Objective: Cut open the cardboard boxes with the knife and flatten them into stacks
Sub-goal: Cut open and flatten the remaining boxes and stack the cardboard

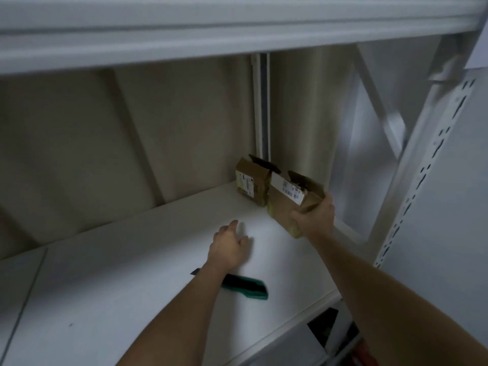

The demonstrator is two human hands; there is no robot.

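Two small brown cardboard boxes with white labels are on the white shelf [132, 286]. The far box [252, 183] stands upright near the back wall, its top flaps open. My right hand [315, 216] grips the near box [286, 200], tilted and lifted slightly off the shelf, touching the far box's side. My left hand [228, 245] reaches forward over the shelf with fingers apart, holding nothing. A green and black utility knife [244, 286] lies flat on the shelf under my left wrist, partly hidden by the forearm.
An upper shelf [237, 30] overhangs close above. A perforated white upright post [427, 175] and a diagonal brace [380, 112] bound the right side. The beige back wall stands behind the boxes. Dark and red items [361, 350] show below the shelf's front edge.
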